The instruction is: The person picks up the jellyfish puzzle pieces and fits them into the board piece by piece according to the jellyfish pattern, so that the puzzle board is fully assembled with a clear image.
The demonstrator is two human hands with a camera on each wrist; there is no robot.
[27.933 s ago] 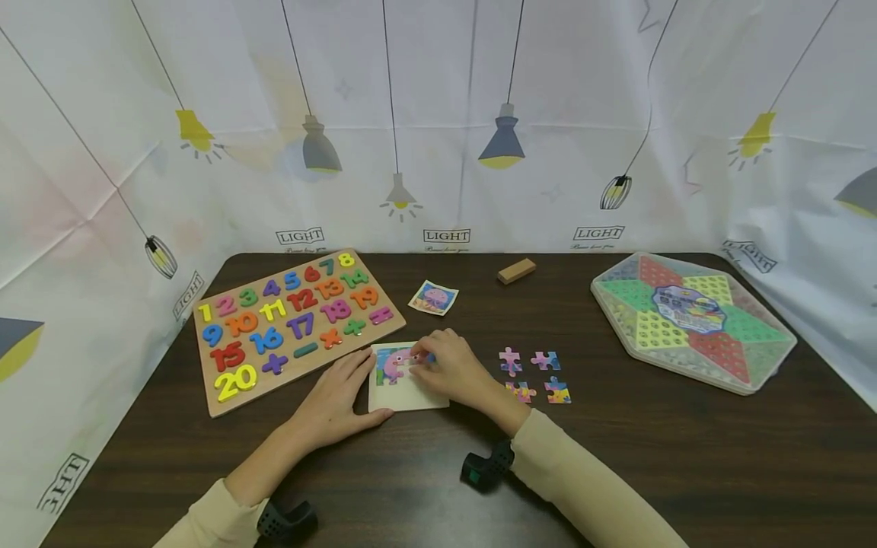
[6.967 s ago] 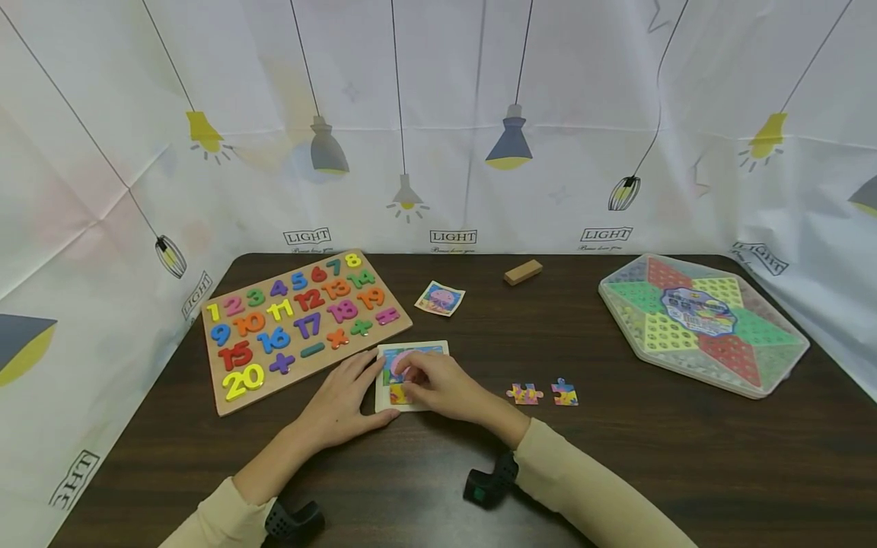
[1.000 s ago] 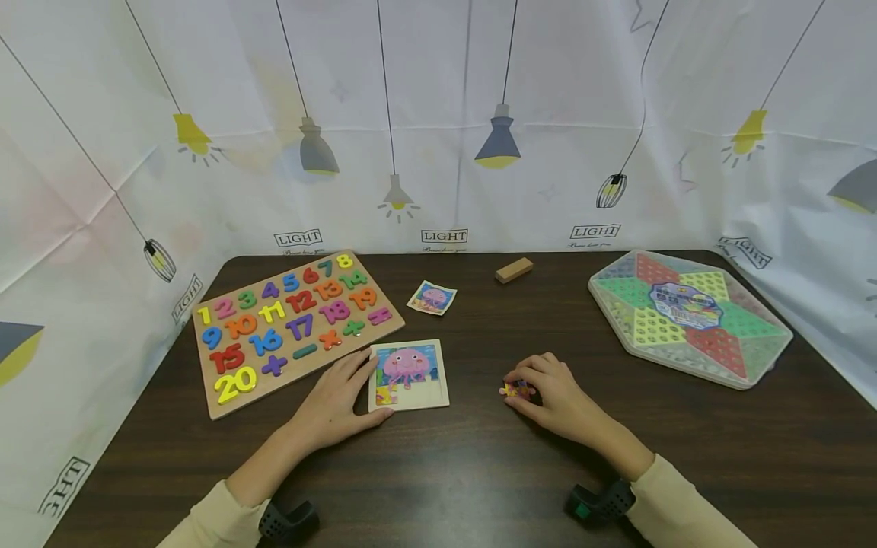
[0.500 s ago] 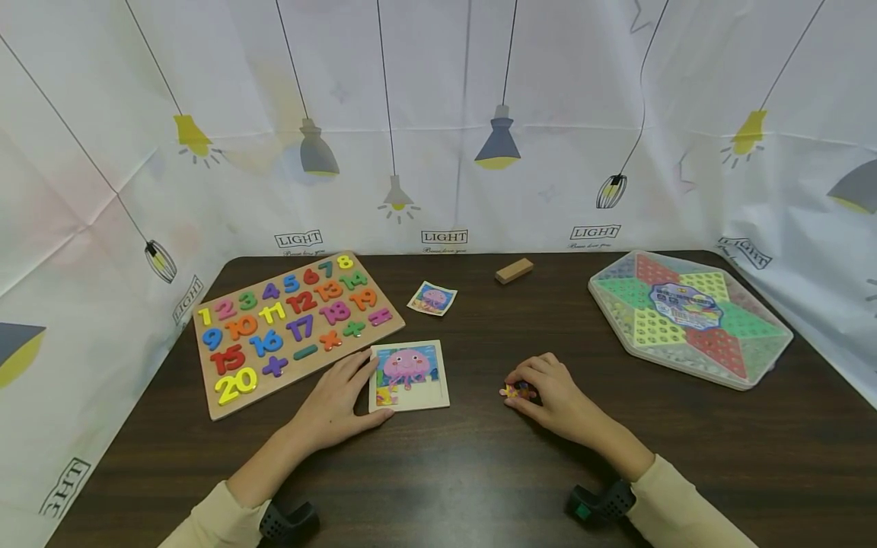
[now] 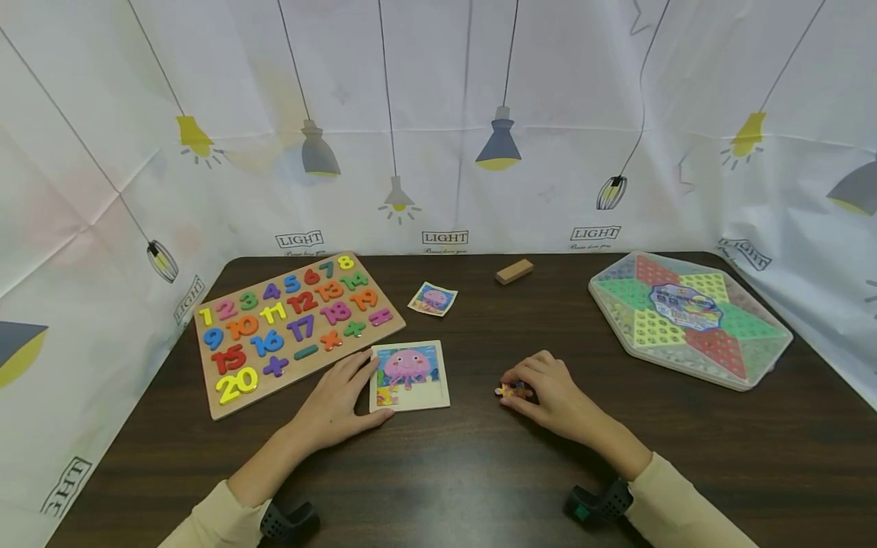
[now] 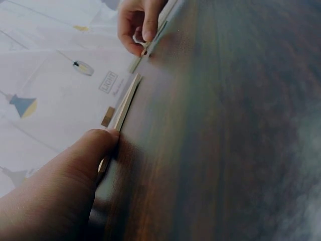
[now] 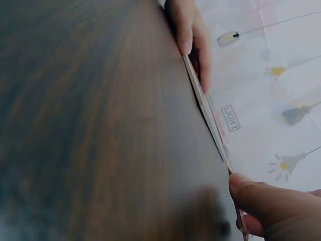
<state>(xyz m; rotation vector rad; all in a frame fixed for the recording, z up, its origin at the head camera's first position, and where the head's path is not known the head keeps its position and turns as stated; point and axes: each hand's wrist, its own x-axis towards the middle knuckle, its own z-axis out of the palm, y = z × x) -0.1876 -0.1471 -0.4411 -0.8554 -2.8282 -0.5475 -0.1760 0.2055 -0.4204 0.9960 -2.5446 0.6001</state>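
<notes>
My left hand [image 5: 337,396] holds the left side of a small wooden jigsaw board [image 5: 425,397], its thumb at the near edge and its fingers at the upper left. Pieces on the board form a pink jellyfish picture [image 5: 407,365]; bare wood shows along the middle and right of its lower row. To the right, my right hand [image 5: 551,396] pinches a pink and yellow jigsaw piece [image 5: 508,390] low over the table, its far part hidden by the fingers. In the right wrist view, this jigsaw piece [image 7: 241,221] appears edge-on between thumb and fingers.
A wooden number board [image 5: 281,350] lies at the left, close to my left hand. A small jellyfish card [image 5: 433,299] and a wooden block [image 5: 514,272] lie further back. The hexagonal Chinese checkers box [image 5: 692,320] sits at the right.
Since seven seconds ago, my right hand has moved right from the board and now pinches a piece; the jellyfish picture is uncovered. In the last second it shifted slightly left; my left hand stays.
</notes>
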